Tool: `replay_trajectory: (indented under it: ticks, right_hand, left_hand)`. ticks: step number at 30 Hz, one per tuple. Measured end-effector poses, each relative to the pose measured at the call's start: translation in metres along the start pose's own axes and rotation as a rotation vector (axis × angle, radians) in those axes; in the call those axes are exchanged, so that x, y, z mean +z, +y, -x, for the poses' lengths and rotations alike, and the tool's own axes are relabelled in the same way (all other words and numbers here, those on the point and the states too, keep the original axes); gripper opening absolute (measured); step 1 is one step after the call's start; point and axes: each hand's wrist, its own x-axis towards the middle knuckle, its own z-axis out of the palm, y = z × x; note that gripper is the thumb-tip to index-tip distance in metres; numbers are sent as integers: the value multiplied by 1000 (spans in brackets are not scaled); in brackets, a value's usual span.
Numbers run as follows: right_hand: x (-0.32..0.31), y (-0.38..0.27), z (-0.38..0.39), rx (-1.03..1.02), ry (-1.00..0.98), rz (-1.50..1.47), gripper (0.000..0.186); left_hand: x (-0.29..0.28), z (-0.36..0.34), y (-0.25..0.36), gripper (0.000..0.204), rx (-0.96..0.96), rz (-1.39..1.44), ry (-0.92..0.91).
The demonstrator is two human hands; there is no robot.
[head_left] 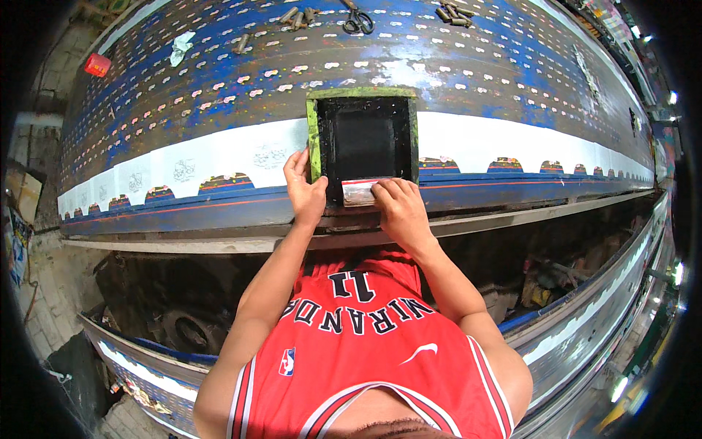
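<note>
I stand at the near edge of a long, dark table point(512, 88) that reaches away to both sides, a pale rail point(256, 244) running along that edge; close to it, about midway along, sits a rectangular frame point(314, 139), set across a long white strip point(475, 139) that lies parallel to the near edge; the strip carries on from both sides of the frame, leaving open room to its left and right; inside the frame, a stretch of black panel point(363, 135) lies open from my right hand point(401, 212) up to the far wall; that hand is closed on the right end of a squeegee point(358, 193), which lies crosswise at the frame's near end; my left hand point(305, 192) is partly spread at the frame's near left corner, thumb by the corner and fingers along the outer side, though I cannot tell how firmly it grips; the frame's rim is worn yellow-green along the left and far sides and darker on the right; the squeegee is a flat, silvery bar with a reddish upper edge and dull smears; toward the table's far edge lie black-handled scissors point(358, 22) and a red container point(97, 64), the container near the far left corner.
</note>
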Motion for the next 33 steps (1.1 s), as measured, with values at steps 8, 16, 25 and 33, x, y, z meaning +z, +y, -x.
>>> replay_trajectory:
  ticks: [8,16,25,33]
  right_hand:
    - [-14,37,10,-14,-57,-34,37]
    - [-28,41,1,-7,-229,-72,31]
    - [-14,88,-122,-39,-32,39,11]
    - [7,62,-26,-55,-16,17,44]
  left_hand:
    - [27,0,-16,83,-74,-141,-22]
    - [29,-3,-12,85,-126,-162,-5]
    - [32,-4,-1,81,-183,-232,-33]
    - [29,-2,-11,76,-128,-175,-6]
